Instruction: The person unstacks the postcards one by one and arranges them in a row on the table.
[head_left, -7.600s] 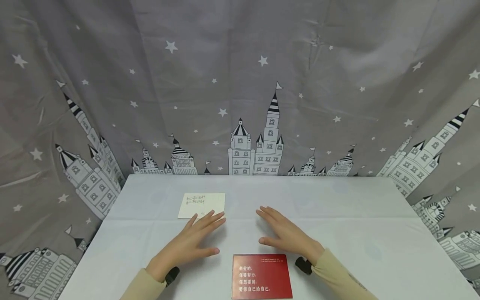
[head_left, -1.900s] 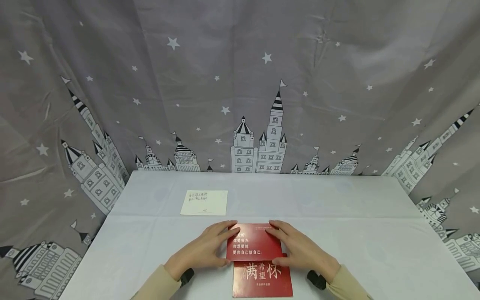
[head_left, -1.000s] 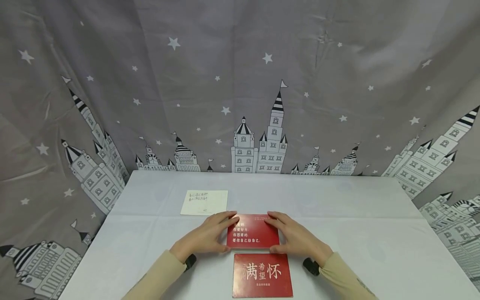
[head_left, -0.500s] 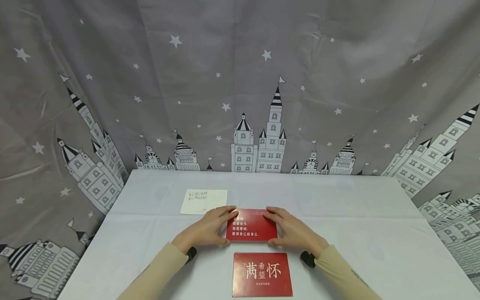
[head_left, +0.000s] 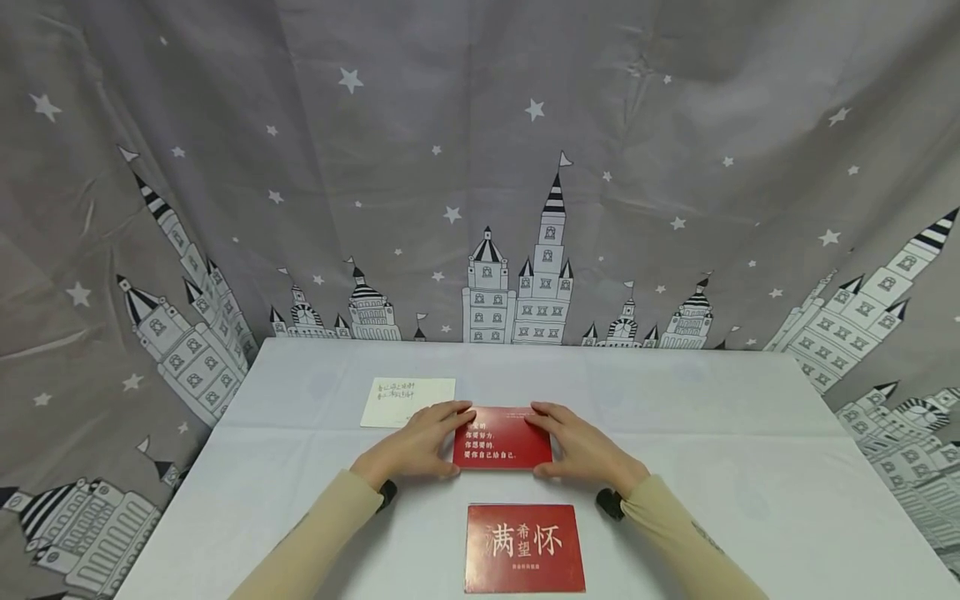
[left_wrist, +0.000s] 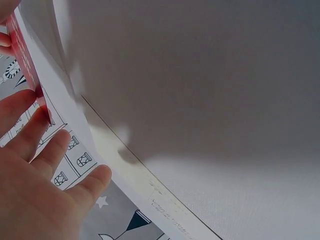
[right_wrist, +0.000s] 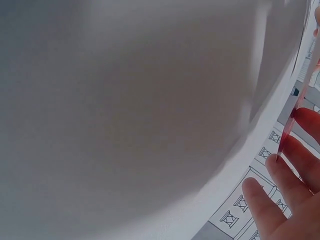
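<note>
Both hands hold a red card point(head_left: 501, 440) with lines of white print, one at each side. My left hand point(head_left: 415, 443) pinches its left edge, thumb near the lower corner and fingers at the upper one. On the opposite edge my right hand point(head_left: 583, 448) grips in the same way. Seen nearly edge-on in the left wrist view, the red card point(left_wrist: 27, 65) appears raised off the tabletop. A second red card point(head_left: 523, 550), with large white characters, lies flat nearer the person. Beyond the left hand lies a cream card point(head_left: 412, 398) with handwriting; the fingers hide its lower right corner.
A white cloth covers the table point(head_left: 712, 417). Behind and along the sides hangs a grey curtain point(head_left: 405, 125) printed with stars and castles, meeting the table's back edge.
The printed red card, which lay over the second one at first, has been picked up by both hands and carried away from the person. The second red card is now uncovered.
</note>
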